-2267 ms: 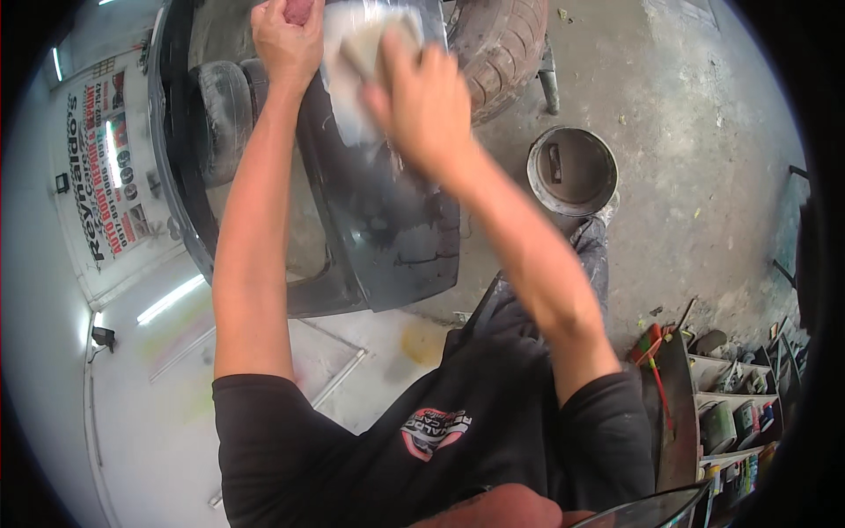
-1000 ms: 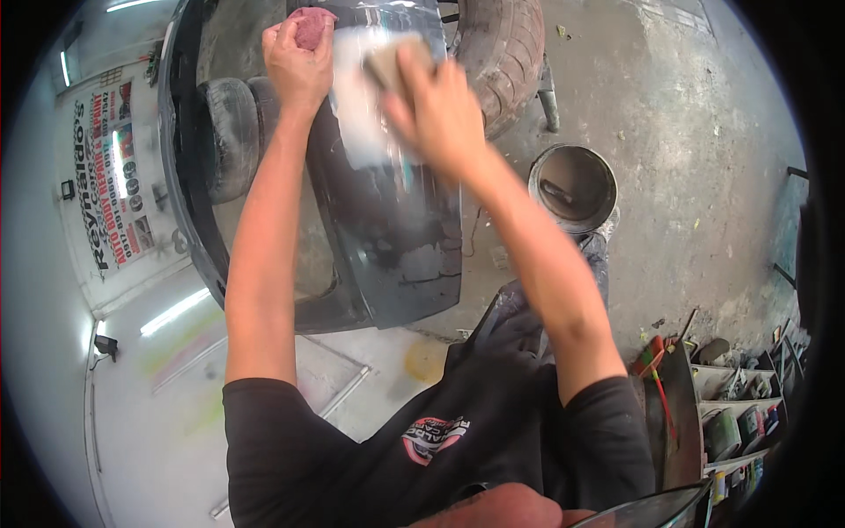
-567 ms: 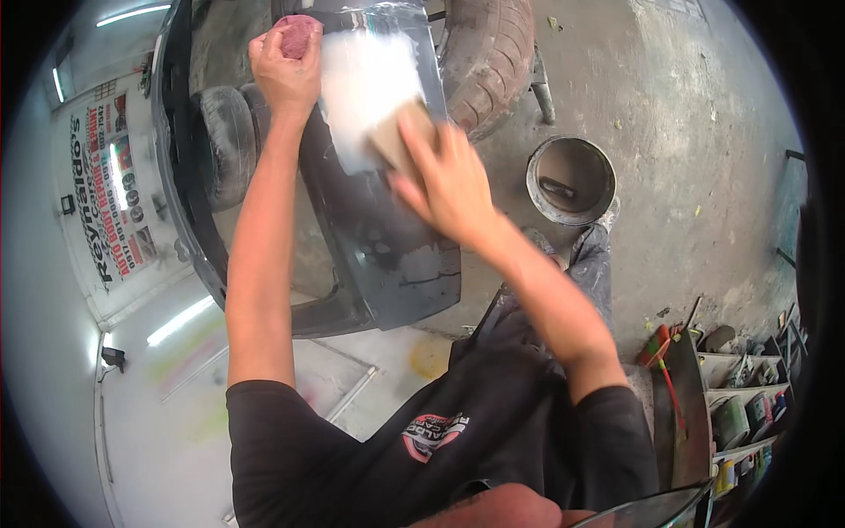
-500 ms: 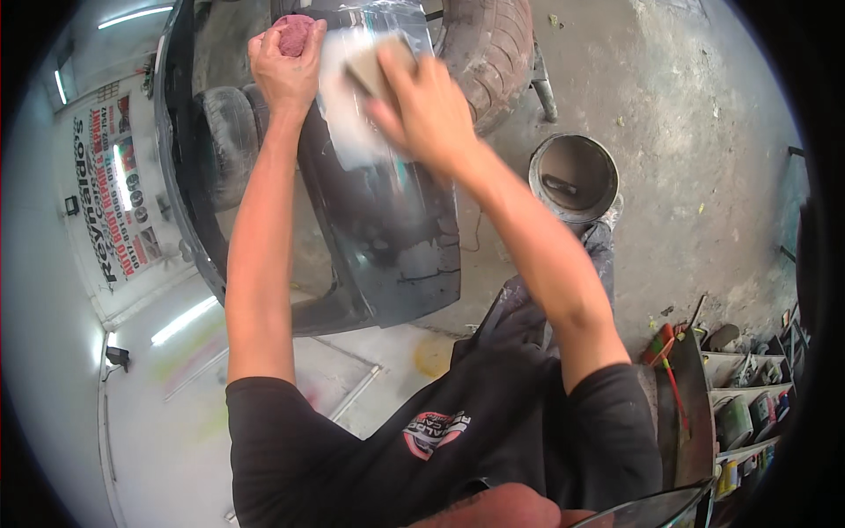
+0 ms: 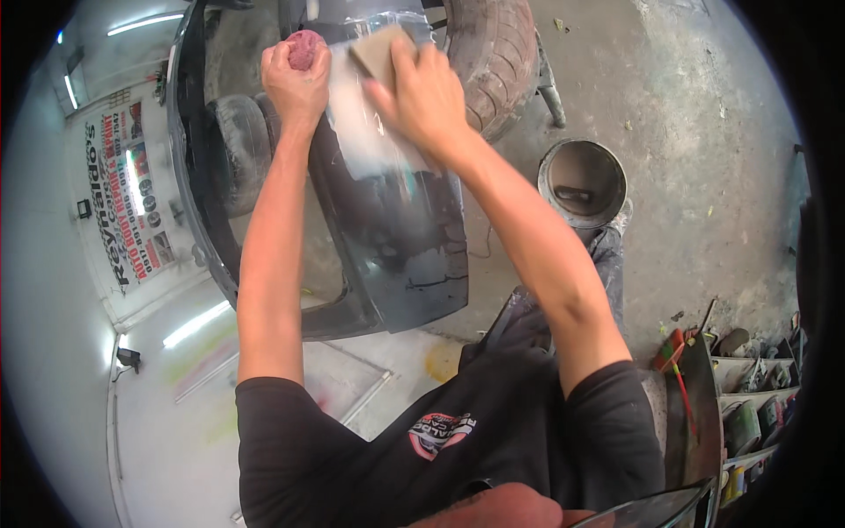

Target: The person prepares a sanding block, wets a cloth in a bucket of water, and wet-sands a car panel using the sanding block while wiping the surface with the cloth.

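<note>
A dark car body panel (image 5: 387,246), wet and glossy, extends in front of me with a whitish filler patch (image 5: 361,136) on its upper part. My right hand (image 5: 424,99) grips a tan sanding block (image 5: 377,53), fingers over its top, and the block lies against the far part of the whitish patch. At the panel's left edge, my left hand (image 5: 296,86) is closed around a crumpled pink sponge (image 5: 304,50). Its fingers wrap the sponge's near side, and the sponge seems just off the patch.
A tire (image 5: 493,62) lies beyond the panel's right side, and another tire (image 5: 242,154) shows through the panel's opening. A round bucket (image 5: 543,189) with murky water and a dark object stands to the right. Shelves (image 5: 753,396) with bottles and tools line the lower right.
The whole view has shifted slightly, so things appear a little lower and farther right. My right hand and the sanding block, blurred before, are sharper now. Both hands keep their grips.
</note>
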Demonstrator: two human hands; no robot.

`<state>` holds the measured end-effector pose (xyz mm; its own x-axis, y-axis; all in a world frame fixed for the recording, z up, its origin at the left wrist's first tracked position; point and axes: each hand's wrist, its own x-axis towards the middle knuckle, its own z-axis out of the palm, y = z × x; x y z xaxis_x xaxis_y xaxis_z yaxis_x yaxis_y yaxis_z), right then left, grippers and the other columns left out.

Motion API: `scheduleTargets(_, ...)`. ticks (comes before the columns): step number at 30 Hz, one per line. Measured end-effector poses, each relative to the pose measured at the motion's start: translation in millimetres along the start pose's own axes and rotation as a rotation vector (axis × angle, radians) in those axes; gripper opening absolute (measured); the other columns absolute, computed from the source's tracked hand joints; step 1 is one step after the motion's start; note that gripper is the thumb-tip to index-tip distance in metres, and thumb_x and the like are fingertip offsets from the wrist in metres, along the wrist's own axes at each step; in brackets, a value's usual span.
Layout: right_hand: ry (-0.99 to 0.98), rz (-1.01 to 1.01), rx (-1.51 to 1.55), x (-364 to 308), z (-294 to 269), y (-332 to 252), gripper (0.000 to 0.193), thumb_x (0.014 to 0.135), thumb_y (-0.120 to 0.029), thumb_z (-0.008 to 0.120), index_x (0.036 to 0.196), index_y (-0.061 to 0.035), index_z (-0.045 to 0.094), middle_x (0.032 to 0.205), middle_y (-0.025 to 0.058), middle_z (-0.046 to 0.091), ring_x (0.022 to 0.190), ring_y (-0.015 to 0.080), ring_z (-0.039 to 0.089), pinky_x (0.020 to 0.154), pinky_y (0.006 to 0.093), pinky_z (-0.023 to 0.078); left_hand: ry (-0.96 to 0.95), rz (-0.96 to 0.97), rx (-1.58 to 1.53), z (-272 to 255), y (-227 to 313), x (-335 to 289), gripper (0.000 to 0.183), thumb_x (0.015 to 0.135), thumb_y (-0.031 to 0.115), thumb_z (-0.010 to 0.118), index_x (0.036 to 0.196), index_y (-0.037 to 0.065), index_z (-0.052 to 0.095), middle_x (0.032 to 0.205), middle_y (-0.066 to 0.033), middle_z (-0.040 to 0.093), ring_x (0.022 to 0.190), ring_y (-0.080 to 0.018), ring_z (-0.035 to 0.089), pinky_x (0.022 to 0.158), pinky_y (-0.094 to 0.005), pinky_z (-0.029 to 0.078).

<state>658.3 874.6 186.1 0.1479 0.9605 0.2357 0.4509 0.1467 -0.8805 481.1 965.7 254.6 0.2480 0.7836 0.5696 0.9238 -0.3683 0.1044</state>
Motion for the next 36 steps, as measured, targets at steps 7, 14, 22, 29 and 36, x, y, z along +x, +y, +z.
scheduleTargets(7,-0.102,-0.082,0.090,-132.7,-23.4,-12.8,0.080,0.089,-0.038,0.077,0.153,-0.0034,0.044,0.124,0.0263,0.052,0.106,0.0433,0.057,0.088,0.0506,0.051,0.011,-0.035,0.014,-23.7,-13.2,-9.3,0.030,0.079,0.023,0.081,0.091,0.000,0.067,0.097,-0.0161,0.065,0.089,-0.0341,0.064,0.082,-0.0440,0.052)
scheduleTargets(14,-0.109,0.116,0.040,0.9,-11.8,-1.7,0.069,0.090,-0.041,0.073,0.139,0.0018,0.050,0.116,0.0268,0.056,0.108,0.0427,0.058,0.086,0.0509,0.051,-0.001,-0.049,-0.025,-3.9,8.4,0.1,0.035,0.080,0.028,0.081,0.096,0.000,0.068,0.100,-0.0176,0.067,0.092,-0.0360,0.067,0.084,-0.0429,0.054)
scheduleTargets(22,-0.112,-0.017,0.113,-133.9,-22.7,-9.6,0.077,0.084,-0.036,0.082,0.144,-0.0013,0.049,0.119,0.0272,0.051,0.105,0.0444,0.057,0.084,0.0512,0.051,0.037,-0.052,0.006,-23.0,-8.6,-9.5,0.030,0.078,0.025,0.081,0.090,0.001,0.067,0.097,-0.0156,0.065,0.091,-0.0345,0.064,0.083,-0.0448,0.052)
scheduleTargets(29,-0.081,0.143,0.030,16.2,-4.0,6.2,0.072,0.088,-0.043,0.074,0.138,0.0034,0.050,0.114,0.0290,0.055,0.106,0.0446,0.058,0.086,0.0513,0.053,-0.026,-0.055,-0.045,4.0,5.0,2.1,0.030,0.078,0.025,0.081,0.091,0.001,0.067,0.099,-0.0162,0.065,0.093,-0.0353,0.064,0.084,-0.0452,0.052)
scheduleTargets(36,-0.098,-0.092,0.051,-139.1,-27.1,-13.7,0.090,0.083,-0.039,0.081,0.154,-0.0015,0.040,0.119,0.0271,0.052,0.105,0.0440,0.056,0.085,0.0510,0.050,0.036,-0.057,0.038,-21.9,-7.4,-9.3,0.033,0.082,0.028,0.083,0.094,0.001,0.068,0.099,-0.0183,0.067,0.089,-0.0361,0.067,0.081,-0.0435,0.054)
